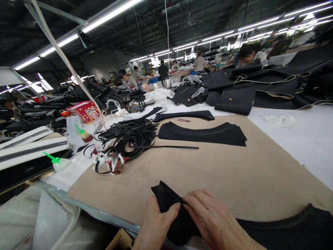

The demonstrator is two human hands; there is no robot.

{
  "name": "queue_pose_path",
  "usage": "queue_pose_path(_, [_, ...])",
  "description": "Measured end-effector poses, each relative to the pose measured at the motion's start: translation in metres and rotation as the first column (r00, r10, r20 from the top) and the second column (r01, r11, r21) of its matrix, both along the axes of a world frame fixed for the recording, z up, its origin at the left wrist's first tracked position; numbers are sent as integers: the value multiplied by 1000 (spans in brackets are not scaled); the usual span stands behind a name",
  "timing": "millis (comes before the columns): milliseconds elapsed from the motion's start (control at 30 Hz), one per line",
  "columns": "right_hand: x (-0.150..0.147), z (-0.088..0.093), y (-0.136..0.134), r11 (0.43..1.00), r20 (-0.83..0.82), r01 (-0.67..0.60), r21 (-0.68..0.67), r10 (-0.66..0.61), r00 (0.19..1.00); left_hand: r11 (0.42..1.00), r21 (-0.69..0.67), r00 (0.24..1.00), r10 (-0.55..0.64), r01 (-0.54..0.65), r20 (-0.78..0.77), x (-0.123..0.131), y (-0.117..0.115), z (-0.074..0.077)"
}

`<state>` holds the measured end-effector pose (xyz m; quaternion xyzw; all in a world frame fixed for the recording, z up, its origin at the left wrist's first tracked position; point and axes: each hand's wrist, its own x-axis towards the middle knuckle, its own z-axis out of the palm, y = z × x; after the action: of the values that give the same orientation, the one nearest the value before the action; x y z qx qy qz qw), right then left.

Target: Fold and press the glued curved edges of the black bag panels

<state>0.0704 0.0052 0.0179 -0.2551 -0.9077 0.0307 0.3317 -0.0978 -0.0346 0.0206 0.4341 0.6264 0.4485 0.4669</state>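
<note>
A piece of black material (166, 198) is held between my hands at the near edge of the table, its upper edge folded. My left hand (160, 218) grips its left side, with the thumb pressed on top. The fingers of my right hand (208, 211) pinch the folded edge just beside that thumb. To the right lies a curved black piece (288, 225), partly behind my right forearm. Farther off, a stack of curved black pieces (203, 133) rests on the brown board (221, 173), with another narrow stack (184, 115) behind it.
A coil of black strips (132, 139) lies left of the stack, one strip reaching right. Small red snips (184, 120) sit behind it. Green-tipped bottles (84, 133) and a red box (84, 113) stand left. Black bag parts (234, 99) are piled at the back; people work beyond.
</note>
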Motion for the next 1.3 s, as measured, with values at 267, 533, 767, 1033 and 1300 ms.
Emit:
queue_pose_path(267, [3, 1, -4, 990, 80, -6, 144, -6, 997, 997, -26, 989, -76, 73, -127, 5, -1, 3])
queue_pose_path(533, [2, 0, -5, 975, 101, 1, 223, -24, 995, 993, -87, 977, -97, 82, -188, 6, -2, 6])
queue_pose_path(767, [-1, -4, -9, 969, 74, 49, 241, -69, 995, 998, -64, 982, 2, -14, -187, 12, -2, 5])
queue_pose_path(1033, [2, -9, -11, 979, 78, 89, 183, -104, 991, 986, -29, 982, 159, -163, -97, 22, -4, -1])
queue_pose_path(1300, [2, -8, -10, 978, 52, 91, 189, -103, 993, 968, -36, 964, 242, -247, -110, 28, -6, -3])
